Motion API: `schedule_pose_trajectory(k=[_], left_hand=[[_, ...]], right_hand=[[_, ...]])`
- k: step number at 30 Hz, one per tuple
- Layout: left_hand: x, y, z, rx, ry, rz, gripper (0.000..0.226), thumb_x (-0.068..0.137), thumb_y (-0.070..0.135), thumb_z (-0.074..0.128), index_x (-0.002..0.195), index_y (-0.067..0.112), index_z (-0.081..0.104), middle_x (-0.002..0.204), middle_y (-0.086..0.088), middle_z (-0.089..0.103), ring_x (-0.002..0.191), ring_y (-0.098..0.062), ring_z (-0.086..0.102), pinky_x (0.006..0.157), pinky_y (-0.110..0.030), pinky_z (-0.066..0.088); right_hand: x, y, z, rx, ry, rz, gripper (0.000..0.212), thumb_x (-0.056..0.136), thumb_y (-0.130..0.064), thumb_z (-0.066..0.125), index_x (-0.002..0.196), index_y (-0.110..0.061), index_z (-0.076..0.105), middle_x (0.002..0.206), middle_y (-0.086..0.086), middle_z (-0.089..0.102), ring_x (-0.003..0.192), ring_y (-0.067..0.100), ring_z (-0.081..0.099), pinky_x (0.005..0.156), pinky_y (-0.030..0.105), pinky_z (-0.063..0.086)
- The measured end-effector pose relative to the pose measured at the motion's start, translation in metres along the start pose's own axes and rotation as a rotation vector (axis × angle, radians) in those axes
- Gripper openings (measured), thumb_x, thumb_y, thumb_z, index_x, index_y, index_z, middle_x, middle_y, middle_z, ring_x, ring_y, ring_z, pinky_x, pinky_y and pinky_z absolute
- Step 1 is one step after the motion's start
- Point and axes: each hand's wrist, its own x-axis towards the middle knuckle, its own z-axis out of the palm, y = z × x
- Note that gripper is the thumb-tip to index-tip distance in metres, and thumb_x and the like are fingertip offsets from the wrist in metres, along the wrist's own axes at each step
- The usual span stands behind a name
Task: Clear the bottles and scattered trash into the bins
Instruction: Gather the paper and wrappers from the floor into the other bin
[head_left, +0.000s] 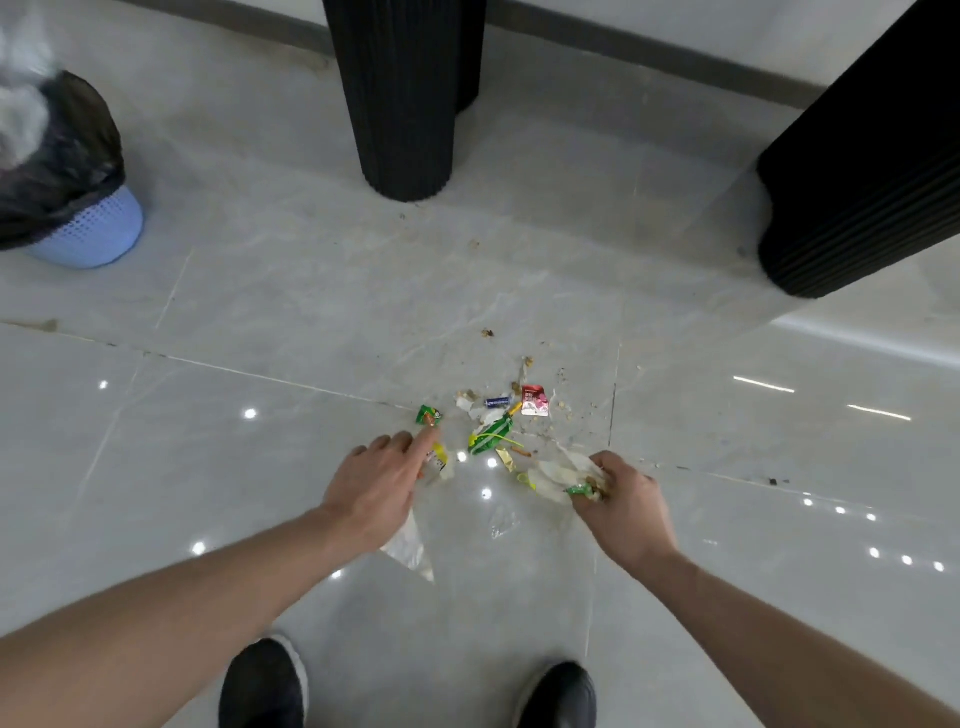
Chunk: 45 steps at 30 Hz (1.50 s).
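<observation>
two hands (375, 488) (626, 506), one bin (88, 228), two black pillars (400, 98)

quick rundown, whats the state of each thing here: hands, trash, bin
left hand: fingers extended, index reaching to a wrapper on the floor
right hand: curled round a wad of gathered trash
green wrapper: loose on the floor
red packet: loose on the floor
clear plastic bag: flat on the floor, partly under the left hand
blue bin: upright, black liner, far left
</observation>
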Motion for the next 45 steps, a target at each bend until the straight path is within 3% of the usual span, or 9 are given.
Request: schedule_pose_trajectory(k=[4, 8, 13, 18, 23, 30, 35, 39, 45], left_hand=[[-0.07, 0.049, -0.097, -0.038, -0.041, -0.149, 0.073, 0.086, 0.009, 0.059, 0.148, 0.026, 0.024, 0.116, 0.001, 0.059, 0.1, -0.024, 0.06, 0.077, -0.038, 0.052], [-0.14, 0.092, -0.214, -0.154, -0.097, -0.32, 0.073, 0.09, 0.015, 0.055, 0.152, 0.028, 0.019, 0.126, 0.001, 0.054, 0.112, -0.024, 0.056, 0.086, -0.038, 0.048], [-0.217, 0.125, -0.363, -0.39, -0.044, -0.534, 0.067, 0.091, 0.019, 0.059, 0.146, 0.028, 0.023, 0.128, -0.002, 0.053, 0.115, -0.028, 0.056, 0.087, -0.041, 0.049], [-0.276, 0.129, -0.46, -0.525, 0.075, -0.685, 0.064, 0.09, 0.018, 0.059, 0.145, 0.028, 0.028, 0.128, -0.005, 0.054, 0.112, -0.031, 0.058, 0.084, -0.04, 0.049], [-0.315, 0.107, -0.509, -0.585, 0.114, -0.753, 0.066, 0.09, 0.02, 0.061, 0.146, 0.029, 0.027, 0.128, -0.003, 0.054, 0.111, -0.03, 0.059, 0.085, -0.042, 0.052], [-0.345, 0.052, -0.557, -0.61, 0.174, -0.777, 0.067, 0.089, 0.021, 0.064, 0.146, 0.027, 0.028, 0.13, -0.005, 0.054, 0.114, -0.031, 0.058, 0.086, -0.041, 0.05], [-0.353, 0.01, -0.585, -0.607, 0.205, -0.788, 0.065, 0.089, 0.021, 0.064, 0.144, 0.026, 0.03, 0.127, -0.006, 0.056, 0.114, -0.03, 0.058, 0.087, -0.041, 0.051], [-0.344, -0.027, -0.605, -0.624, 0.228, -0.81, 0.065, 0.089, 0.021, 0.063, 0.144, 0.025, 0.029, 0.128, -0.008, 0.056, 0.114, -0.032, 0.059, 0.089, -0.042, 0.05], [-0.329, -0.089, -0.636, -0.61, 0.252, -0.854, 0.063, 0.088, 0.019, 0.064, 0.143, 0.023, 0.031, 0.125, -0.009, 0.057, 0.113, -0.032, 0.059, 0.087, -0.041, 0.05]], right_hand=[[-0.077, -0.059, -0.079, 0.061, -0.045, 0.012, 0.028, 0.074, -0.017, 0.07, 0.099, -0.029, 0.065, 0.098, -0.011, 0.073, 0.081, 0.024, 0.067, 0.068, 0.038, 0.056], [-0.154, -0.132, -0.172, 0.074, -0.087, 0.048, 0.023, 0.076, -0.018, 0.068, 0.095, -0.03, 0.063, 0.085, -0.011, 0.067, 0.07, 0.023, 0.062, 0.053, 0.029, 0.044], [-0.229, -0.229, -0.276, 0.076, -0.117, -0.021, 0.023, 0.077, -0.014, 0.067, 0.096, -0.027, 0.063, 0.074, -0.005, 0.066, 0.07, 0.025, 0.06, 0.054, 0.03, 0.042], [-0.273, -0.32, -0.338, 0.046, -0.154, -0.112, 0.027, 0.078, -0.012, 0.064, 0.1, -0.028, 0.062, 0.071, -0.01, 0.062, 0.068, 0.019, 0.059, 0.05, 0.025, 0.039], [-0.296, -0.393, -0.354, 0.029, -0.158, -0.159, 0.023, 0.077, -0.014, 0.062, 0.096, -0.026, 0.061, 0.077, -0.006, 0.066, 0.071, 0.022, 0.063, 0.057, 0.033, 0.05], [-0.32, -0.471, -0.345, 0.003, -0.157, -0.212, 0.024, 0.075, -0.014, 0.062, 0.094, -0.029, 0.061, 0.074, -0.009, 0.067, 0.069, 0.018, 0.064, 0.052, 0.027, 0.043], [-0.325, -0.521, -0.334, -0.025, -0.157, -0.245, 0.022, 0.077, -0.013, 0.06, 0.092, -0.03, 0.059, 0.072, -0.008, 0.066, 0.061, 0.013, 0.064, 0.049, 0.028, 0.045], [-0.315, -0.563, -0.32, -0.028, -0.165, -0.272, 0.024, 0.077, -0.016, 0.06, 0.095, -0.031, 0.061, 0.077, -0.008, 0.067, 0.067, 0.015, 0.064, 0.057, 0.034, 0.055], [-0.288, -0.629, -0.291, -0.019, -0.241, -0.285, 0.029, 0.08, -0.014, 0.061, 0.106, -0.028, 0.061, 0.085, -0.006, 0.068, 0.073, 0.016, 0.065, 0.055, 0.026, 0.045]])
